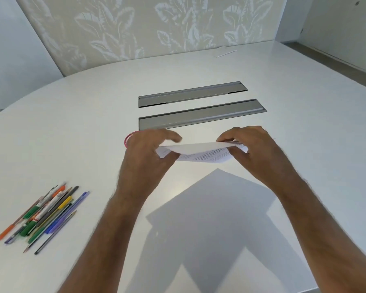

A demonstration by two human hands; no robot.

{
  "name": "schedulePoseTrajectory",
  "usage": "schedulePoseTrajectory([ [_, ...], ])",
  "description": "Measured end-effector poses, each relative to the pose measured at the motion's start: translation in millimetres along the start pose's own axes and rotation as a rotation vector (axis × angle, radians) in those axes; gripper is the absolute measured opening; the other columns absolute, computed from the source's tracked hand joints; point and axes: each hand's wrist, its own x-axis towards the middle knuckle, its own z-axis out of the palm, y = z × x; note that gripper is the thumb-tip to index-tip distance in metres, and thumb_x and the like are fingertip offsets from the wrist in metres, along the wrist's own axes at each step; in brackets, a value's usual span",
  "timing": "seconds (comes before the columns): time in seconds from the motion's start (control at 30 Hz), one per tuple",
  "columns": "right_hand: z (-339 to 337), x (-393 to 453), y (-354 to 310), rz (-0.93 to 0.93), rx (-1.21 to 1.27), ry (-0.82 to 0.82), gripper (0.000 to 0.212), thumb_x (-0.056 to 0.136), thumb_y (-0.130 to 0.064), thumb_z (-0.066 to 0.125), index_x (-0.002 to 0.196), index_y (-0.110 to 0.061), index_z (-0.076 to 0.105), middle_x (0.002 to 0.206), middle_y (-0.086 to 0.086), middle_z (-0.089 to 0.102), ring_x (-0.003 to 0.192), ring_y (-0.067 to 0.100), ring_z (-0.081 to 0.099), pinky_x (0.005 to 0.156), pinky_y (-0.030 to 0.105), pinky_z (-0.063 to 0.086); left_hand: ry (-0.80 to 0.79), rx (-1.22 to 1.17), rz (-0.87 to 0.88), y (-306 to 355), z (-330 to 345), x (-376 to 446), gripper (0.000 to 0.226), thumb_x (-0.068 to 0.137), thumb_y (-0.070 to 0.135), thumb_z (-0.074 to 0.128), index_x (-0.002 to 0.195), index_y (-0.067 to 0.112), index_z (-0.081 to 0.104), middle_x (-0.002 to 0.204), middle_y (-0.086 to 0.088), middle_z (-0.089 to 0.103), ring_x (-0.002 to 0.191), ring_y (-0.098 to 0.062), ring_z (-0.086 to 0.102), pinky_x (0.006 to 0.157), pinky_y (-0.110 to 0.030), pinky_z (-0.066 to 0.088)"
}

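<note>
A white printed sheet of paper [201, 152] hangs in the air above the white table [304, 144], bent into a fold with the printed text on the underside. My left hand [148, 153] pinches its left end, thumb under and fingers above. My right hand [254, 149] pinches its right end the same way. The sheet casts a large dark shadow on the table below it.
A pile of several pens, markers and pencils [44, 216] lies at the left near the table's front. Two grey cable hatches [201, 116] are set in the table beyond my hands. A red-and-white ring [127, 139] peeks out behind my left hand. A thin white stick [226, 53] lies far back.
</note>
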Motion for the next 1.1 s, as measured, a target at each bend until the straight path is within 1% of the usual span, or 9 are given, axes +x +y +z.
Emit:
schedulePoseTrajectory([
  [0.13, -1, 0, 1, -0.062, -0.005, 0.119, 0.027, 0.094, -0.022, 0.075, 0.119, -0.027, 0.068, 0.125, -0.015, 0.068, 0.121, 0.009, 0.055, 0.107, 0.034, 0.038, -0.088, -0.150, -0.125, 5, 3, -4, 0.016, 0.092, 0.024, 0.078, 0.087, 0.039, 0.074, 0.082, 0.034, 0.070, 0.084, 0.008, 0.065, 0.072, -0.012, 0.048],
  [0.2, -1, 1, 8, 0.012, -0.003, 0.229, 0.053, 0.084, -0.039, 0.083, 0.129, -0.023, 0.061, 0.141, -0.008, 0.058, 0.134, 0.013, 0.049, 0.112, 0.031, 0.028, -0.070, -0.237, -0.206, 4, 4, -7, 0.028, 0.092, 0.027, 0.079, 0.081, 0.049, 0.067, 0.081, 0.039, 0.068, 0.077, 0.006, 0.066, 0.064, -0.011, 0.048],
  [0.3, -5, -3, 26, 0.181, 0.087, 0.401, 0.091, 0.069, -0.050, 0.091, 0.142, -0.016, 0.048, 0.153, -0.001, 0.045, 0.142, 0.016, 0.042, 0.113, 0.032, 0.028, -0.025, -0.442, -0.364, -5, 4, -15, 0.013, 0.090, 0.028, 0.080, 0.092, 0.040, 0.074, 0.090, 0.030, 0.076, 0.079, -0.001, 0.073, 0.064, -0.012, 0.052],
  [0.4, -4, -12, 49, 0.334, 0.342, 0.422, 0.101, 0.064, -0.047, 0.095, 0.146, -0.020, 0.042, 0.154, -0.001, 0.044, 0.139, 0.014, 0.047, 0.116, 0.031, 0.039, 0.004, -0.530, -0.475, -17, 4, -23, 0.008, 0.090, 0.027, 0.080, 0.097, 0.029, 0.077, 0.093, 0.019, 0.080, 0.078, -0.008, 0.076, 0.064, -0.017, 0.056],
  [0.53, 5, -16, 62, 0.473, 0.913, 0.244, 0.074, 0.051, -0.052, 0.099, 0.112, -0.027, 0.064, 0.122, -0.006, 0.075, 0.111, 0.013, 0.072, 0.091, 0.031, 0.058, 0.022, -0.619, -0.593, -27, 9, -31, 0.014, 0.089, 0.024, 0.081, 0.102, 0.025, 0.078, 0.097, 0.014, 0.081, 0.080, -0.011, 0.078, 0.064, -0.020, 0.057],
  [0.67, 18, -23, 55, 0.443, 0.932, 0.169, 0.037, 0.077, -0.012, 0.087, 0.111, -0.016, 0.074, 0.114, 0.001, 0.080, 0.104, 0.025, 0.077, 0.092, 0.040, 0.060, 0.059, -0.669, -0.648, -29, 20, -36, 0.016, 0.090, 0.024, 0.080, 0.106, 0.021, 0.077, 0.100, 0.009, 0.082, 0.084, -0.015, 0.079, 0.068, -0.025, 0.061],
  [0.83, 34, -30, 55, 0.459, 0.867, 0.176, 0.028, 0.080, -0.017, 0.084, 0.106, -0.021, 0.074, 0.105, -0.006, 0.082, 0.094, 0.017, 0.079, 0.082, 0.033, 0.063, 0.136, -0.632, -0.717, -38, 42, -42, 0.024, 0.086, 0.028, 0.085, 0.106, 0.018, 0.077, 0.099, 0.004, 0.082, 0.086, -0.023, 0.080, 0.075, -0.041, 0.065],
  [1.0, 57, -47, 62, 0.560, 0.826, 0.112, 0.022, 0.087, -0.013, 0.082, 0.107, -0.020, 0.074, 0.101, -0.009, 0.082, 0.096, 0.018, 0.079, 0.083, 0.033, 0.063, 0.106, -0.616, -0.812, -44, 64, -58, 0.015, 0.086, 0.021, 0.084, 0.098, 0.025, 0.077, 0.094, 0.014, 0.082, 0.089, -0.016, 0.079, 0.080, -0.034, 0.064],
  [1.1, 59, -49, 61, 0.576, 0.798, 0.127, 0.022, 0.089, -0.016, 0.081, 0.109, -0.022, 0.073, 0.103, -0.013, 0.081, 0.094, 0.011, 0.079, 0.086, 0.033, 0.062, 0.097, -0.584, -0.791, -44, 63, -58, 0.012, 0.088, 0.024, 0.082, 0.094, 0.032, 0.074, 0.088, 0.022, 0.080, 0.083, -0.013, 0.079, 0.071, -0.027, 0.063],
])
